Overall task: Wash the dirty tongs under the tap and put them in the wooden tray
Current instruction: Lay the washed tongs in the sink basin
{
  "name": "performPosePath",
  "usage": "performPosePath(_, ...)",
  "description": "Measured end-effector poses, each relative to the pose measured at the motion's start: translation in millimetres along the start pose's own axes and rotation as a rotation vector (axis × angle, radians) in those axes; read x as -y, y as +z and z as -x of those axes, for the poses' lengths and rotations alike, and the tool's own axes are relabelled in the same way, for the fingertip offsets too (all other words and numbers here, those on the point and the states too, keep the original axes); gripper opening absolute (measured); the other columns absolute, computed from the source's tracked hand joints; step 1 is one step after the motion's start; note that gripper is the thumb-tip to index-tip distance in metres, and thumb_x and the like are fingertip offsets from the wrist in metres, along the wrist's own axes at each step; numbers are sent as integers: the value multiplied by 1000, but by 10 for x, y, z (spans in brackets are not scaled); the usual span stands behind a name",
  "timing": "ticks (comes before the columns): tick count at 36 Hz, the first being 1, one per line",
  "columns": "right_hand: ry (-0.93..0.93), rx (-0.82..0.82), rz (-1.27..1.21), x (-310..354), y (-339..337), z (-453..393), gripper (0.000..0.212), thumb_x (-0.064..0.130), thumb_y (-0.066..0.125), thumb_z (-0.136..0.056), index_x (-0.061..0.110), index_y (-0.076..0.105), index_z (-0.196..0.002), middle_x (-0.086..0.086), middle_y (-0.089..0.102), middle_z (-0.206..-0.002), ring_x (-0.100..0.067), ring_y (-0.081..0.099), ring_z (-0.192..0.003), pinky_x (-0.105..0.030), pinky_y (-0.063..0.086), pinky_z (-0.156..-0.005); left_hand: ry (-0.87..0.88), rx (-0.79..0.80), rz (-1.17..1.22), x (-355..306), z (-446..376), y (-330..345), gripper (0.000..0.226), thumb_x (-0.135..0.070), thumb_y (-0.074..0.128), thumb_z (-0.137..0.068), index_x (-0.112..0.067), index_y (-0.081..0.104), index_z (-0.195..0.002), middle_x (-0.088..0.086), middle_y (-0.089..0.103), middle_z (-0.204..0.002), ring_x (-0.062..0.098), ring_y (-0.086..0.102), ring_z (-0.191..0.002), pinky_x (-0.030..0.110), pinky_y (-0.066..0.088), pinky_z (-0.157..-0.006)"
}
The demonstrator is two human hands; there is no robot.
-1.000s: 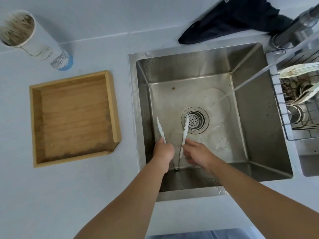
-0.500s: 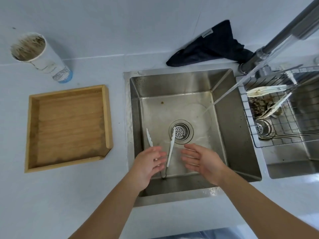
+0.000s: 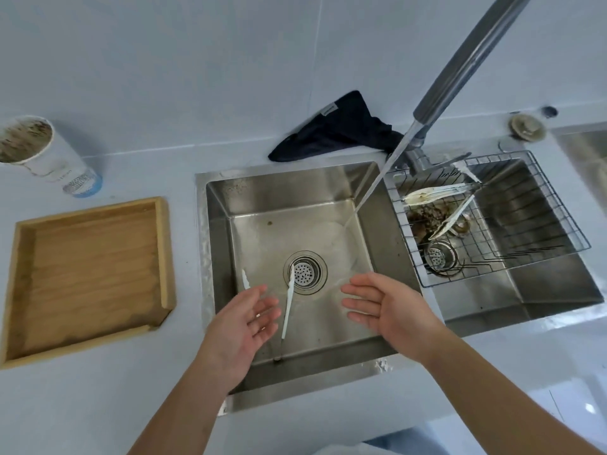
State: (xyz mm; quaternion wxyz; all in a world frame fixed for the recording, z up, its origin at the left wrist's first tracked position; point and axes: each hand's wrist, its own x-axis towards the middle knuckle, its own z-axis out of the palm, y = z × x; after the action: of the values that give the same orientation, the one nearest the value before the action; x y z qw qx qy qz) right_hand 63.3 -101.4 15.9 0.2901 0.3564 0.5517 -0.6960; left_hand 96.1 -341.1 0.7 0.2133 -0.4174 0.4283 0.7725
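Both hands hover over the near part of the sink (image 3: pixel 387 231), palms turned inward and fingers straight: the left hand (image 3: pixel 241 323) and the right hand (image 3: pixel 386 310) are well apart and hold nothing. A second ago each was wrapped round an arm of the tongs; half a second ago they had just let go, and now they have spread wider.

By size: the sink, with water from the tap (image 3: pixel 466 60) falling on its far right floor; the wooden tray (image 3: pixel 19 290) on the counter to its left; a wire rack (image 3: pixel 565 221) over the second basin, carrying more soiled tongs (image 3: pixel 437 193); a dark cloth (image 3: pixel 341 129) behind the sink, its small label too blurred to read; a stained paper cup (image 3: pixel 49 159) with illegible printing.

Smallest, the white tongs (image 3: pixel 288 300) lie on the sink floor between the hands, one arm tip reaching the drain strainer (image 3: pixel 305 272), the other tip showing just past the left fingers.
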Motion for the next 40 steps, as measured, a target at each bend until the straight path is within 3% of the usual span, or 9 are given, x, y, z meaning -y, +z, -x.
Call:
performPosePath(7, -66, 30, -16, 224, -357, 64, 26, 22, 51, -102, 5, 68, -112, -16, 77, -107, -29, 72, -90, -42, 56, -83, 23, 36, -53, 117, 49, 413, 22, -19, 52, -102, -8, 66, -114, 10, 73, -90, 24, 67, -82, 38, 51, -79)
performPosePath(13, -103, 14, -20, 427, -904, 51, 27, 23, 51, -103, 6, 67, -116, -15, 77, -109, -29, 73, -94, -45, 56, -89, 35, 9, -109, 313, 30, 832, 22, -19, 52, -102, -9, 67, -115, 11, 72, -92, 26, 65, -84, 37, 51, -77)
performPosePath(18, -120, -16, -72, 630, -1372, 73, 26, 21, 55, -101, 6, 68, -116, -14, 78, -105, -26, 75, -86, -38, 56, -76, 45, 7, -133, 486, 79, 1262, 22, -19, 54, -101, -9, 68, -114, 12, 72, -91, 24, 66, -80, 36, 50, -73)
performPosePath(22, -129, -11, -94, 766, -1732, 65, 27, 22, 53, -102, 7, 68, -117, -15, 78, -107, -29, 72, -91, -41, 56, -80, 71, 5, -136, 590, 147, 1605, 21, -19, 59, -97, -8, 69, -112, 12, 73, -90, 25, 67, -78, 36, 51, -71)
performPosePath(34, -140, 3, -222, 1157, -2563, -155, 21, 21, 57, -99, 8, 70, -111, -11, 79, -94, -23, 75, -76, -37, 54, -73, 116, -25, -144, 801, 147, 2432, 19, -18, 58, -99, -8, 69, -110, 10, 74, -87, 22, 68, -76, 35, 51, -73)
performPosePath(40, -145, 24, -243, 1351, -2792, -364, 24, 20, 56, -100, 6, 68, -115, -12, 78, -94, -27, 72, -82, -38, 54, -74, 148, -46, -163, 764, 125, 2651, 19, -18, 56, -100, -7, 68, -110, 10, 74, -87, 22, 67, -76, 35, 51, -72)
